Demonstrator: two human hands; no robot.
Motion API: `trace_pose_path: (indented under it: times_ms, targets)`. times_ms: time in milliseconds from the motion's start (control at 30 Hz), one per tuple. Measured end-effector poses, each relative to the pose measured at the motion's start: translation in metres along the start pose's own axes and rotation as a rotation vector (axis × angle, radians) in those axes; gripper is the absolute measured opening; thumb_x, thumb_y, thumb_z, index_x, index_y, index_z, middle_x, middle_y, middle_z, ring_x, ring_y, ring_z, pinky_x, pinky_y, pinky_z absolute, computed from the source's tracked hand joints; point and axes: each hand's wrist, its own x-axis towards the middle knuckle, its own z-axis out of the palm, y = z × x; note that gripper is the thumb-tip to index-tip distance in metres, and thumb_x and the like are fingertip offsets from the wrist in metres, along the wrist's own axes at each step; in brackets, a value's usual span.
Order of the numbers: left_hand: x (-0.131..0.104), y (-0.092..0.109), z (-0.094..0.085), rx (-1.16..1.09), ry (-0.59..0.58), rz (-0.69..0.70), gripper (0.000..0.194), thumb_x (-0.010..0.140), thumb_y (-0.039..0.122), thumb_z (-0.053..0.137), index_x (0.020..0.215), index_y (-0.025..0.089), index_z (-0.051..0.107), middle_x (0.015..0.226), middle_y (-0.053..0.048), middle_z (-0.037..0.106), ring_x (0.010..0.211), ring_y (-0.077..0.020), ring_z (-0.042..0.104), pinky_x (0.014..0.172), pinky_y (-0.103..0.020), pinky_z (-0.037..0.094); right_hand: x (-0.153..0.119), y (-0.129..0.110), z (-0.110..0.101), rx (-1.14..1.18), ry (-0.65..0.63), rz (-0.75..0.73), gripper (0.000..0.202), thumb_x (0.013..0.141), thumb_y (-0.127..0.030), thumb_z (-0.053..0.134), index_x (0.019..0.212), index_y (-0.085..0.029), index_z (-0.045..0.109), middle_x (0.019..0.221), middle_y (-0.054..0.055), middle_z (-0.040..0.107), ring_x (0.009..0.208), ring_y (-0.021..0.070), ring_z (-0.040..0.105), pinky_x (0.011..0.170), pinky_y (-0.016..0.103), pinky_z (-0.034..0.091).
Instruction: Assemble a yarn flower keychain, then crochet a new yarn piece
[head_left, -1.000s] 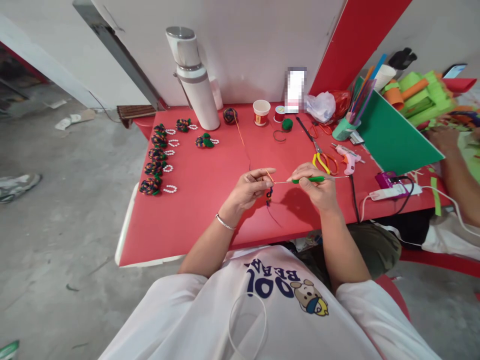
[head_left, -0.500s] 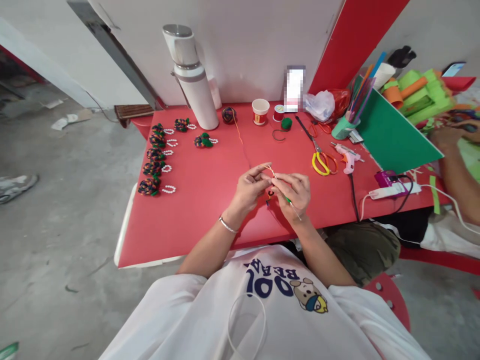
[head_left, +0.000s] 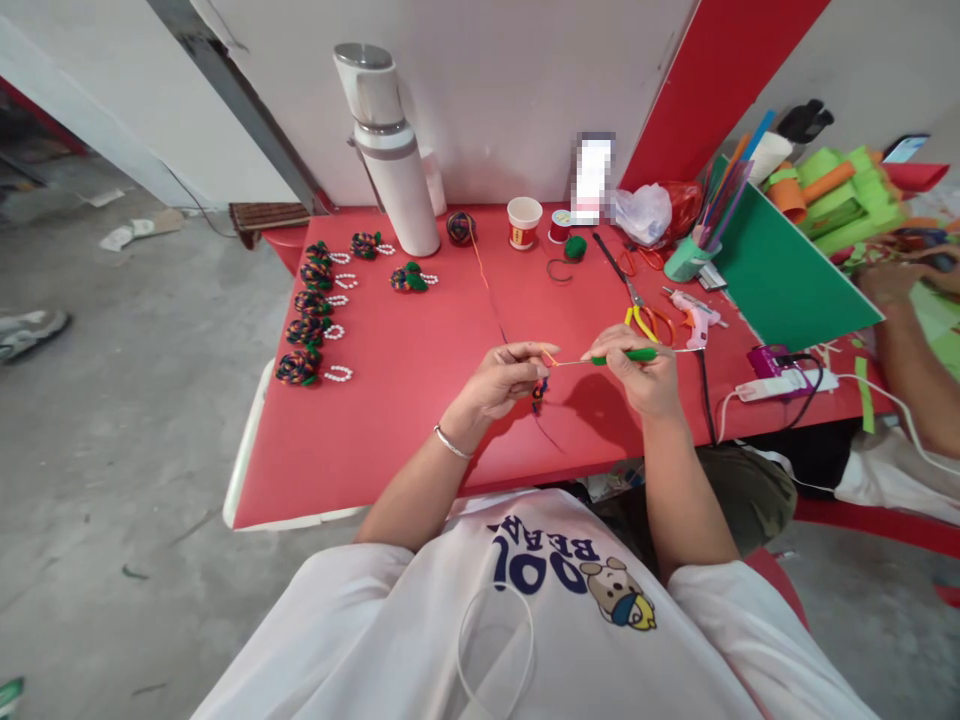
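My left hand point(head_left: 504, 382) pinches a small multicoloured yarn piece point(head_left: 538, 393) that hangs below its fingers, with a yarn strand looped over the index finger. In my right hand point(head_left: 646, 378) is a crochet hook point(head_left: 626, 356) with a green handle, held level. Its thin tip reaches left to the orange yarn at my left fingertips. The strand runs back to a dark multicoloured yarn ball point(head_left: 460, 229) near the wall. Finished-looking yarn pieces point(head_left: 300, 367) with green parts and white bead loops point(head_left: 339, 374) lie at the table's left.
Along the back of the red table point(head_left: 390, 440) stand a white flask point(head_left: 405, 185), a paper cup point(head_left: 523, 224) and a phone point(head_left: 592, 180). Yellow-orange pliers point(head_left: 642, 322), a pink glue gun point(head_left: 697, 318), a green pen cup point(head_left: 686, 258) and a power strip point(head_left: 787, 383) lie right. Another person's arm point(head_left: 911, 350) is far right.
My right hand has moved right, away from my left hand, and the hook has turned from slanting to level, with its green handle more exposed. My left hand has barely shifted.
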Motion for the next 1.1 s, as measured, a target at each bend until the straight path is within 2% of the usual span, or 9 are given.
trace_pose_path:
  times_ms: [100, 167, 333, 467, 600, 733, 833, 967, 1100]
  targets:
    - [0.000, -0.001, 0.001, 0.015, 0.015, 0.009, 0.036, 0.057, 0.015, 0.090, 0.092, 0.013, 0.083, 0.061, 0.003, 0.062, 0.041, 0.0005, 0.029, 0.042, -0.021, 0.013, -0.003, 0.007, 0.017, 0.142, 0.062, 0.044, 0.031, 0.096, -0.057, 0.071, 0.086, -0.030, 0.081, 0.079, 0.002, 0.078, 0.081, 0.0226, 0.074, 0.077, 0.042, 0.062]
    - [0.001, -0.003, 0.003, 0.033, 0.053, 0.050, 0.044, 0.057, 0.015, 0.090, 0.100, 0.013, 0.083, 0.061, 0.004, 0.063, 0.042, -0.0006, 0.033, 0.043, -0.021, 0.016, -0.009, 0.008, 0.034, 0.131, 0.100, 0.036, 0.033, 0.097, -0.060, 0.067, 0.091, -0.031, 0.081, 0.085, 0.002, 0.081, 0.085, 0.0233, 0.076, 0.081, 0.044, 0.063]
    - [0.004, -0.011, 0.008, 0.095, 0.200, 0.257, 0.057, 0.055, 0.014, 0.090, 0.111, 0.013, 0.080, 0.059, 0.004, 0.065, 0.049, -0.0052, 0.048, 0.049, -0.020, 0.030, -0.027, 0.005, 0.065, -0.316, 0.169, -0.181, 0.015, 0.101, -0.038, 0.069, 0.108, -0.036, 0.082, 0.106, 0.001, 0.084, 0.097, 0.0229, 0.073, 0.093, 0.045, 0.057]
    - [0.003, -0.012, 0.009, 0.071, 0.183, 0.226, 0.055, 0.058, 0.018, 0.091, 0.111, 0.012, 0.078, 0.058, 0.006, 0.062, 0.044, -0.0039, 0.042, 0.045, -0.021, 0.023, -0.034, 0.007, 0.072, -0.535, 0.271, -0.268, 0.017, 0.099, -0.036, 0.072, 0.112, -0.038, 0.082, 0.112, 0.003, 0.083, 0.100, 0.0252, 0.068, 0.093, 0.046, 0.054]
    - [0.001, -0.005, 0.006, 0.023, 0.102, 0.114, 0.052, 0.057, 0.019, 0.092, 0.106, 0.011, 0.079, 0.059, 0.005, 0.061, 0.041, -0.0018, 0.036, 0.043, -0.021, 0.016, -0.028, 0.008, 0.062, -0.447, 0.185, -0.294, 0.019, 0.102, -0.042, 0.067, 0.115, -0.039, 0.081, 0.113, 0.002, 0.083, 0.101, 0.0241, 0.070, 0.093, 0.046, 0.056]
    - [-0.001, 0.000, 0.003, 0.030, 0.096, 0.065, 0.046, 0.057, 0.014, 0.089, 0.102, 0.012, 0.081, 0.060, 0.005, 0.061, 0.041, -0.0007, 0.032, 0.043, -0.022, 0.013, -0.009, 0.000, 0.029, -0.304, -0.047, -0.217, 0.017, 0.101, -0.044, 0.069, 0.108, -0.036, 0.082, 0.107, 0.000, 0.084, 0.097, 0.0224, 0.074, 0.091, 0.046, 0.059]
    - [-0.002, 0.001, 0.004, 0.036, 0.086, 0.059, 0.041, 0.058, 0.012, 0.086, 0.099, 0.012, 0.082, 0.059, 0.005, 0.059, 0.041, -0.0001, 0.030, 0.043, -0.022, 0.013, 0.004, -0.010, 0.003, -0.255, -0.133, -0.132, 0.014, 0.098, -0.044, 0.073, 0.101, -0.036, 0.083, 0.098, -0.001, 0.084, 0.094, 0.0222, 0.073, 0.091, 0.046, 0.059]
    - [-0.001, 0.000, 0.005, 0.038, 0.058, 0.032, 0.036, 0.055, 0.012, 0.085, 0.091, 0.012, 0.083, 0.059, 0.005, 0.059, 0.040, 0.0007, 0.028, 0.042, -0.022, 0.012, 0.010, -0.013, -0.009, -0.143, -0.128, -0.036, 0.018, 0.098, -0.045, 0.071, 0.093, -0.033, 0.084, 0.089, 0.001, 0.081, 0.091, 0.0220, 0.073, 0.089, 0.044, 0.060]
    - [0.000, -0.001, 0.004, 0.025, 0.055, 0.032, 0.033, 0.055, 0.013, 0.086, 0.088, 0.012, 0.082, 0.060, 0.004, 0.061, 0.039, 0.0010, 0.029, 0.042, -0.021, 0.013, 0.003, 0.007, 0.008, 0.138, 0.020, 0.063, 0.028, 0.095, -0.055, 0.073, 0.087, -0.030, 0.082, 0.082, 0.002, 0.080, 0.082, 0.0217, 0.075, 0.079, 0.042, 0.062]
